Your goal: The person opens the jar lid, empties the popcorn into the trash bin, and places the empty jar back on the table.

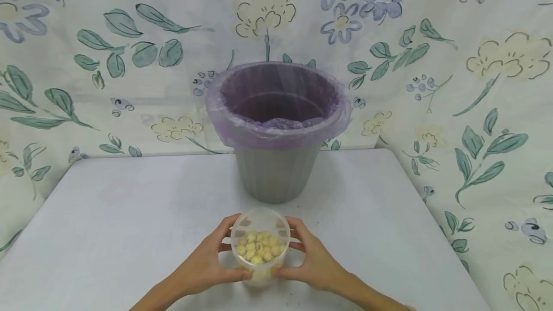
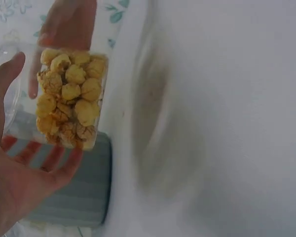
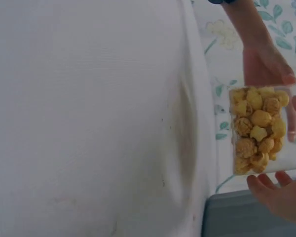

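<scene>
A clear plastic tub [image 1: 260, 220] of yellow popcorn [image 1: 258, 248] is held between both hands, close over the front middle of the table. The left hand [image 1: 206, 259] grips its left side, thumb at the front and fingers reaching round behind. On the opposite side the right hand [image 1: 314, 259] grips it the same way. The tub has no lid on, and its round mouth faces up toward the head view. Through the clear wall in the left wrist view, round popcorn pieces [image 2: 71, 91] fill the lower part; the right wrist view shows the popcorn [image 3: 259, 128] too.
Behind the tub stands a grey bin [image 1: 276, 172] lined with a translucent purple bag [image 1: 281, 138] folded over its rim. White cloth covers the table [image 1: 129, 215], with a few dark specks near the bin. A floral curtain [image 1: 129, 85] hangs behind and at the sides.
</scene>
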`<state>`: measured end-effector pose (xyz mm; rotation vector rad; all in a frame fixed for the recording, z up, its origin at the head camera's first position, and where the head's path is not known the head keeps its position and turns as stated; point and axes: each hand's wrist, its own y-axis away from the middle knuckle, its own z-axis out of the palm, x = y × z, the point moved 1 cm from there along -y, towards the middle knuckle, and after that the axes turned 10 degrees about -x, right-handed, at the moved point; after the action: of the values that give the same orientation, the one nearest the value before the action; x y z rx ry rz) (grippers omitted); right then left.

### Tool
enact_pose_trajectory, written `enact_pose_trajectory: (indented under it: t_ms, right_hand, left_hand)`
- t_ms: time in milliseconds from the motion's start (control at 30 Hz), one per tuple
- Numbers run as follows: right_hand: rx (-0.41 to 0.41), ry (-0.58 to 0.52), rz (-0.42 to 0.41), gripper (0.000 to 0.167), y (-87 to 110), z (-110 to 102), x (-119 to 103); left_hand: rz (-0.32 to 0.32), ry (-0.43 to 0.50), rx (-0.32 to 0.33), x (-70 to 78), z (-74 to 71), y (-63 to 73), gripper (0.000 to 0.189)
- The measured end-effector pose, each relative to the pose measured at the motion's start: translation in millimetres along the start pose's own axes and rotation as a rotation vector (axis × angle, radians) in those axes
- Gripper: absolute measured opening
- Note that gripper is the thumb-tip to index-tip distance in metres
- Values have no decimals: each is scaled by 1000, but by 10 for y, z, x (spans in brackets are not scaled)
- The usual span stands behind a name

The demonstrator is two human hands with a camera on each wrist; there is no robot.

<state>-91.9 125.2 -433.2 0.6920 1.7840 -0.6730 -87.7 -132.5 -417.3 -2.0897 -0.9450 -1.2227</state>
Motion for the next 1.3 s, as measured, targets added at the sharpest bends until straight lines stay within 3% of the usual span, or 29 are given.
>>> enact_pose_trajectory:
  t_ms: [267,733,1067,1300]
  right_hand:
    - [41,45,-40,92,-1,-82,-83]
    - [75,48,-42,108,-20,-243,-205]
    - [91,-34,-112,110,-43,-376,-258]
    - [133,-67,-162,106,-16,-443,-305]
  left_hand:
    - [38,-15,-6,110,-18,-142,88]
    - [48,10,-59,306,-28,-416,89]
    - [75,26,-87,426,-33,-583,89]
    - [72,18,-163,554,-84,-699,98]
